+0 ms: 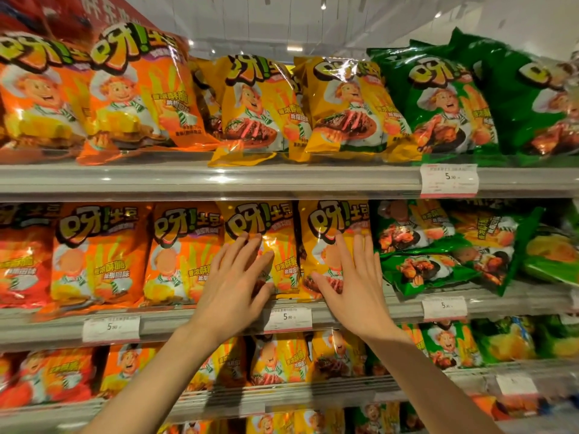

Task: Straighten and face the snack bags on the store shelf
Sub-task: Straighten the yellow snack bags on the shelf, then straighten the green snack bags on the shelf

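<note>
Two yellow snack bags stand upright side by side on the middle shelf [344, 311]. My left hand [233, 283] lies flat with spread fingers on the front of the left yellow bag [269, 223]. On the right yellow bag [326, 223] my right hand [354, 280] presses flat in the same way. Neither hand grips anything. Orange bags [175, 255] stand to the left on this shelf. To the right, green bags [438, 245] lie tilted and piled on one another.
The top shelf holds orange bags [131, 89], yellow bags [341, 104] leaning over the front lip, and green bags [448, 101]. Price tags [448, 180] clip to the shelf rails. Lower shelves carry more red, orange, yellow and green bags [282, 358].
</note>
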`<state>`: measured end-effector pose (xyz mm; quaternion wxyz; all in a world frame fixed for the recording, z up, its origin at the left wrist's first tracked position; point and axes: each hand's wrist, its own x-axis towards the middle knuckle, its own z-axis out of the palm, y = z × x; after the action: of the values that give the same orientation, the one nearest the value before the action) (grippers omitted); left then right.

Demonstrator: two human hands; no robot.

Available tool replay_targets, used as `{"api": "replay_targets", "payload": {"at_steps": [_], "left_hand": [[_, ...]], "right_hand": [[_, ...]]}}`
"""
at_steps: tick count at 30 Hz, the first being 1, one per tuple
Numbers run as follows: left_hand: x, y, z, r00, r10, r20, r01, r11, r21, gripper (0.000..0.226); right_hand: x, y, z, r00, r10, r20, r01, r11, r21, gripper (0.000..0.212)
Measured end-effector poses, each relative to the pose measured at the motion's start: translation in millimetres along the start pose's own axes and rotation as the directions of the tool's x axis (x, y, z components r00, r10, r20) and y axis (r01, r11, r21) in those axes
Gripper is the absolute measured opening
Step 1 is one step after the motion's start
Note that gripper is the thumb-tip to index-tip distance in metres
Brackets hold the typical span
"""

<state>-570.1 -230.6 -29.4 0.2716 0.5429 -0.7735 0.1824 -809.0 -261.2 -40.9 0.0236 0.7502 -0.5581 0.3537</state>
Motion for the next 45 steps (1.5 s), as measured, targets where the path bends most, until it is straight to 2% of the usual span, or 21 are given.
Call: {"api": "replay_targets", "payload": {"at_steps": [5,9,11,14,15,18,19,21,22,24,26,29,34,37,39,41,42,44,45], "left_hand": [[-11.0,7.0,-14.3,0.998,-0.022,-0.067,0.007,0.975,-0.222,0.045],[-31.5,19.9,-15.1,0.993,-0.105,0.054,0.118,0.874,-0.471,0.042],[-42.9,28.9,-10.4,0.979,-0.151,0.138,0.204,0.787,-0.582,0.041],[-61.9,47.8,-3.3,0.935,-0.218,0.281,0.354,0.618,-0.702,0.038],[-67.9,54.6,1.6,0.916,-0.244,0.318,0.401,0.573,-0.715,0.034],[-83.2,74.6,16.5,0.883,-0.249,0.399,0.467,0.559,-0.685,0.03],[-89.2,80.1,18.8,0.91,-0.207,0.36,0.411,0.571,-0.711,0.029],[-84.0,97.3,16.3,0.881,-0.296,0.37,0.474,0.519,-0.712,0.027],[-85.2,108.5,20.9,0.889,-0.281,0.361,0.458,0.56,-0.69,0.026],[-80.2,134.6,25.2,0.829,-0.389,0.4,0.55,0.447,-0.705,0.024],[-71.5,159.6,26.3,0.824,-0.437,0.36,0.542,0.428,-0.723,0.025],[-51.8,202.8,34.7,0.794,-0.503,0.341,0.544,0.341,-0.766,0.023],[-19.8,264.1,40.0,0.762,-0.561,0.323,0.558,0.316,-0.767,0.025],[-3.7,282.3,39.6,0.752,-0.596,0.28,0.549,0.333,-0.767,0.026],[6.8,288.7,35.5,0.766,-0.59,0.255,0.534,0.363,-0.764,0.025],[20.0,291.3,33.7,0.782,-0.584,0.216,0.519,0.419,-0.745,0.026],[27.0,290.7,33.2,0.801,-0.569,0.186,0.5,0.465,-0.73,0.028],[43.2,286.1,33.1,0.846,-0.519,0.122,0.457,0.588,-0.668,0.031],[51.9,282.4,34.2,0.87,-0.484,0.087,0.427,0.655,-0.624,0.034]], "right_hand": [[-15.6,-8.2,-22.5,0.995,0.067,0.069,-0.08,0.973,0.215,0.067],[-53.3,-4.5,-34.2,0.992,0.124,0.009,-0.12,0.934,0.337,0.043],[-79.1,3.0,-38.6,0.977,0.178,0.121,-0.211,0.896,0.39,0.035],[-115.6,22.3,-39.0,0.917,0.27,0.295,-0.381,0.816,0.435,0.035],[-125.4,31.9,-37.3,0.904,0.29,0.315,-0.407,0.809,0.424,0.036],[-145.0,60.0,-40.7,0.88,0.342,0.33,-0.46,0.789,0.407,0.028],[-148.9,70.0,-44.2,0.874,0.356,0.331,-0.474,0.776,0.417,0.026],[-152.3,88.5,-52.9,0.864,0.376,0.334,-0.494,0.758,0.425,0.023],[-152.2,98.4,-57.4,0.863,0.379,0.335,-0.497,0.757,0.424,0.021],[-149.2,120.6,-65.9,0.874,0.362,0.323,-0.475,0.776,0.415,0.024],[-143.7,139.8,-77.6,0.886,0.341,0.315,-0.455,0.775,0.439,0.026],[-132.5,172.5,-101.5,0.901,0.286,0.327,-0.419,0.771,0.481,0.02],[-112.8,218.0,-133.8,0.928,0.224,0.296,-0.348,0.802,0.485,0.025],[-98.9,230.6,-151.3,0.956,0.143,0.255,-0.256,0.834,0.49,0.02],[-88.8,233.8,-157.5,0.967,0.122,0.224,-0.219,0.847,0.484,0.025],[-75.9,236.0,-163.3,0.978,0.101,0.182,-0.179,0.857,0.484,0.027],[-68.6,235.6,-164.5,0.981,0.098,0.166,-0.167,0.862,0.478,0.021],[-55.3,231.3,-166.8,0.988,0.081,0.13,-0.131,0.886,0.444,0.017],[-49.0,228.6,-167.7,0.996,0.038,0.075,-0.066,0.91,0.41,0.018]]}}
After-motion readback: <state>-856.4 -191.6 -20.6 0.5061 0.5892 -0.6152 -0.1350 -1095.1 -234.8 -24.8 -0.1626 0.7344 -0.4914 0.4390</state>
